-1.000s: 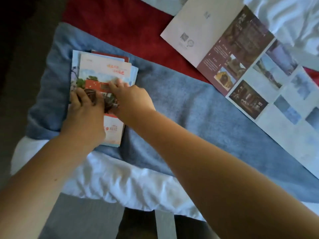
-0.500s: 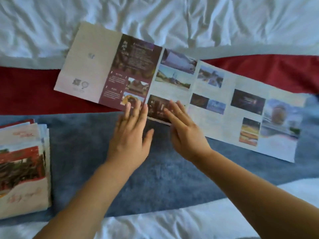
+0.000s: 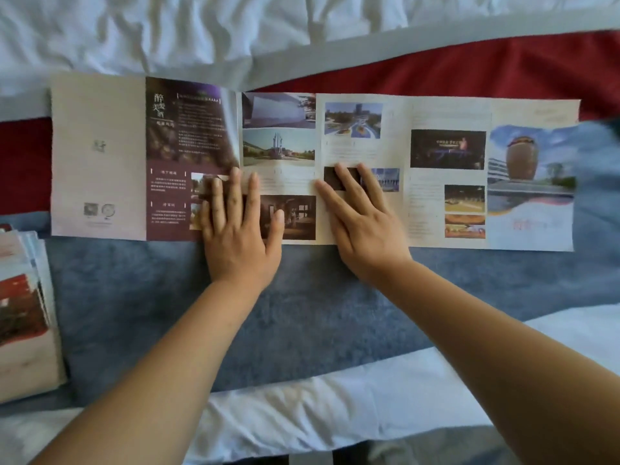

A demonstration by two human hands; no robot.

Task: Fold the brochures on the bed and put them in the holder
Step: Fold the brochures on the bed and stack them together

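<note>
A long brochure (image 3: pixel 446 162) of several panels lies unfolded across the bed, printed with photos, a dark maroon text panel and a pale blank panel at its left end. My left hand (image 3: pixel 240 229) lies flat on it, fingers straight, over the seam between the maroon panel and the photo panel. My right hand (image 3: pixel 360 223) rests flat on the middle panels, fingers spread. A stack of folded brochures (image 3: pixel 23 317) sits at the left edge of the view. No holder is in sight.
The brochure lies on a blue runner (image 3: pixel 302 313) and a red band (image 3: pixel 503 68) across white bedding (image 3: pixel 167 31). The bed's near edge (image 3: pixel 335 441) runs along the bottom of the view.
My hands left the folded stack and came onto the open brochure. The view swung right and nearer. Since half a second ago the brochure lies straighter, with both hands further onto it.
</note>
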